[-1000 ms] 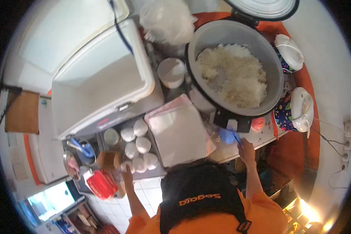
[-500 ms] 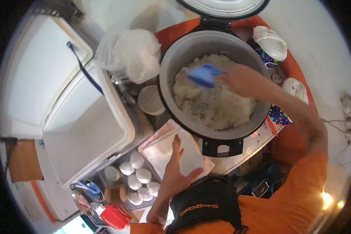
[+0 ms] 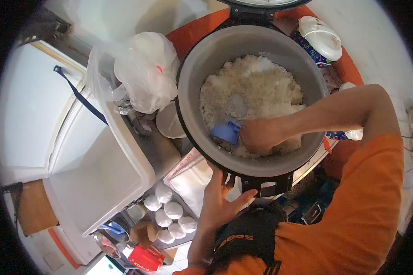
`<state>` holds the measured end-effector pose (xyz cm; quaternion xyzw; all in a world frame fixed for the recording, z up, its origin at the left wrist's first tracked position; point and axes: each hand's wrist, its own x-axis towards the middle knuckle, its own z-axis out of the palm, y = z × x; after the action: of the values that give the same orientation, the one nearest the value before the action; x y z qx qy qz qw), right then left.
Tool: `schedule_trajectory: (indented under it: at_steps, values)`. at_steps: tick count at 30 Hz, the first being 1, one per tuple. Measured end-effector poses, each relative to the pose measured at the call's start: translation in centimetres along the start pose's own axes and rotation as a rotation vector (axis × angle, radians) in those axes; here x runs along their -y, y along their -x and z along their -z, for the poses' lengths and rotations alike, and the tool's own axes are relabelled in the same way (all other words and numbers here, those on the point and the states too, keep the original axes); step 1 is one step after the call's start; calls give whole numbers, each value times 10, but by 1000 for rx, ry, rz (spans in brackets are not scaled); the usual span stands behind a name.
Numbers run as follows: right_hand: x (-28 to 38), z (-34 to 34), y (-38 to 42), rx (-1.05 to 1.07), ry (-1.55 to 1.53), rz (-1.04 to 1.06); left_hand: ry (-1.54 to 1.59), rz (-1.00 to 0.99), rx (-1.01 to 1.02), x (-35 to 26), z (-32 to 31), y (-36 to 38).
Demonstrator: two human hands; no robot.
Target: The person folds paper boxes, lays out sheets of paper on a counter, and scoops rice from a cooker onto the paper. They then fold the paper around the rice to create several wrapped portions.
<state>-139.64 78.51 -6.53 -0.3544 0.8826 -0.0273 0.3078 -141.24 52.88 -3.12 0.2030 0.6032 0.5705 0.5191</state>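
A large rice cooker [image 3: 188, 91] stands uncovered, with white rice [image 3: 248, 87] heaped in its grey pot. My right hand [image 3: 261, 135] is down in the pot near its front wall, closed round the handle of a blue scoop [image 3: 225, 133]. The scoop's cup lies against the rice at the front left. My left hand [image 3: 220, 199] is at the cooker's front edge, thumb and fingers spread apart, fingertips right by the rim. Under and beside it lies a stack of wrapping paper [image 3: 183, 181], white with a pink printed border.
Several round white wrapped packs [image 3: 173, 210] sit left of the paper. A white cooler box [image 3: 101, 174] stands open at the left. Behind are a plastic bag [image 3: 147, 68] and a round bowl [image 3: 170, 121]. Patterned white-lidded containers [image 3: 319, 41] stand right of the cooker, a red box [image 3: 145, 259] at bottom left.
My right hand has brought the blue scoop from the middle of the rice down to the pot's front. My left hand has moved from over the paper up to the cooker's edge.
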Motion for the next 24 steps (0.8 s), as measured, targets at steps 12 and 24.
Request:
schedule_trajectory:
  at_steps: [12, 24]
  values:
    - [74, 74, 109, -238, -498, -509, 57, -82, -53, 11, -5, 1]
    - [229, -9, 94, -536, -1647, -438, -1285, 69, -363, 229, 72, 118]
